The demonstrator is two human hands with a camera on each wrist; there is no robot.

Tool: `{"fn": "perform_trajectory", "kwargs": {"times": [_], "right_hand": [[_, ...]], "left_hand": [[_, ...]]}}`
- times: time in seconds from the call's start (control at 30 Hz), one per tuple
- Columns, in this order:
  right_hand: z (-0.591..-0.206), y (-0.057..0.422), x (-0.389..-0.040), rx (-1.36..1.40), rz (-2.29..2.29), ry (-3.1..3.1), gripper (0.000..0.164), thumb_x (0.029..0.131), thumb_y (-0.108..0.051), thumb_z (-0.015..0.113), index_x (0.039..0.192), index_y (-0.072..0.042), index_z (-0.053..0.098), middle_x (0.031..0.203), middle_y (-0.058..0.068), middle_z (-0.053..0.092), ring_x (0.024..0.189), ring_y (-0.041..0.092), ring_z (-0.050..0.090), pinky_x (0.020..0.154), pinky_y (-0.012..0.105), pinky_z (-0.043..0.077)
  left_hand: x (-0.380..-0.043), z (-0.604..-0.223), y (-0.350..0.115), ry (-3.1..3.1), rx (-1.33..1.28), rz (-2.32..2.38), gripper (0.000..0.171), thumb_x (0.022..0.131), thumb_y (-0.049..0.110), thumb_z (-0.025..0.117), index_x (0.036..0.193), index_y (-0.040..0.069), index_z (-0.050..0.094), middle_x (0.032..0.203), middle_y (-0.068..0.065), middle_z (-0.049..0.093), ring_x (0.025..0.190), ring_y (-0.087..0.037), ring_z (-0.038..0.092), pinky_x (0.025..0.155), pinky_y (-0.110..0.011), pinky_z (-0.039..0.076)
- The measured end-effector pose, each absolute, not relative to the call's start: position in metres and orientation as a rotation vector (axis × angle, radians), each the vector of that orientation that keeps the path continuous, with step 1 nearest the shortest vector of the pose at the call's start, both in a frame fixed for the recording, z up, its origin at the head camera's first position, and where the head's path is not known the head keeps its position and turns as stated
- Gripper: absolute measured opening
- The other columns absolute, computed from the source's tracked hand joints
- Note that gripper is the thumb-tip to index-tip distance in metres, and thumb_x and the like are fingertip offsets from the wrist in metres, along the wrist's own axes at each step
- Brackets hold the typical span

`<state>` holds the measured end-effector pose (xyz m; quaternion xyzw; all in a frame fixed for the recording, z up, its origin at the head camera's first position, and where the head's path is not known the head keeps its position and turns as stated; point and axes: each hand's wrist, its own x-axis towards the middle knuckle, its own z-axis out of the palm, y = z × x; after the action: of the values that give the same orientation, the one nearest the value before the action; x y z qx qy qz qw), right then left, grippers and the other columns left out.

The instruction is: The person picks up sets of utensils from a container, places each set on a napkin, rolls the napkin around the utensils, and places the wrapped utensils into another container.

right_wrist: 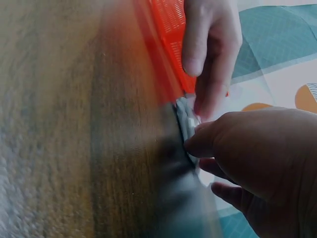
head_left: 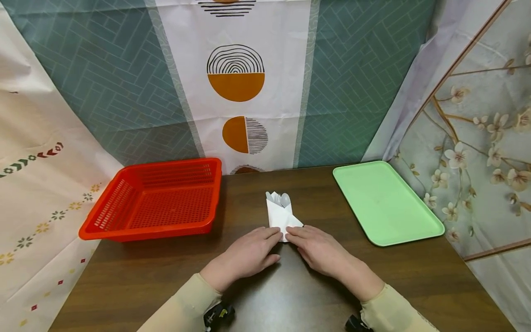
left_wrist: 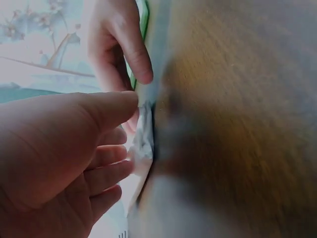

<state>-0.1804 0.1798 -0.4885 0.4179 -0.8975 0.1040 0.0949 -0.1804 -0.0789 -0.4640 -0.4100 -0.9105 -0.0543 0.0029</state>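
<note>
A white paper napkin [head_left: 277, 218], folded into a pocket, lies on the table between both hands. Clear plastic cutlery, including a spoon [head_left: 285, 200], pokes out of its far end. The fingertips of my left hand [head_left: 249, 252] rest on the near left part of the napkin, fingers nearly straight. On the other side, my right hand [head_left: 321, 252] touches the near right part with extended fingers. In the left wrist view the napkin's near edge [left_wrist: 143, 131] looks crumpled and layered. How many pieces of cutlery are inside is hidden.
A red perforated plastic basket [head_left: 170, 203] stands at the back left of the brown wooden table [head_left: 274, 295]. On the right lies a light green tray [head_left: 387, 203]. Patterned cloth [head_left: 348, 83] hangs behind the table and along both sides.
</note>
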Motion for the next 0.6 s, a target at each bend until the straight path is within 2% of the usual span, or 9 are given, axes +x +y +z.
{"fn": "perform_trajectory", "kwargs": {"times": [0.3, 0.6], "right_hand": [[-0.49, 0.178, -0.18, 1.25, 0.301, -2.687, 0.043, 0.106, -0.009, 0.073, 0.148, -0.002, 0.069, 0.155, 0.013, 0.064, 0.143, 0.029, 0.062, 0.121, 0.051, 0.046], [-0.49, 0.182, -0.179, 1.227, 0.326, -2.73, 0.047, 0.106, -0.009, 0.073, 0.151, -0.002, 0.066, 0.159, 0.013, 0.061, 0.147, 0.029, 0.058, 0.122, 0.053, 0.044]], "left_hand": [[-0.194, -0.47, -0.072, -2.937, -1.263, -0.259, 0.068, 0.11, 0.041, 0.07, 0.16, -0.002, 0.054, 0.168, -0.019, 0.049, 0.157, -0.036, 0.045, 0.128, -0.049, 0.036], [-0.194, -0.474, -0.069, -3.015, -1.251, -0.198, 0.081, 0.11, 0.052, 0.066, 0.167, -0.001, 0.044, 0.176, -0.018, 0.037, 0.163, -0.034, 0.034, 0.131, -0.045, 0.031]]}}
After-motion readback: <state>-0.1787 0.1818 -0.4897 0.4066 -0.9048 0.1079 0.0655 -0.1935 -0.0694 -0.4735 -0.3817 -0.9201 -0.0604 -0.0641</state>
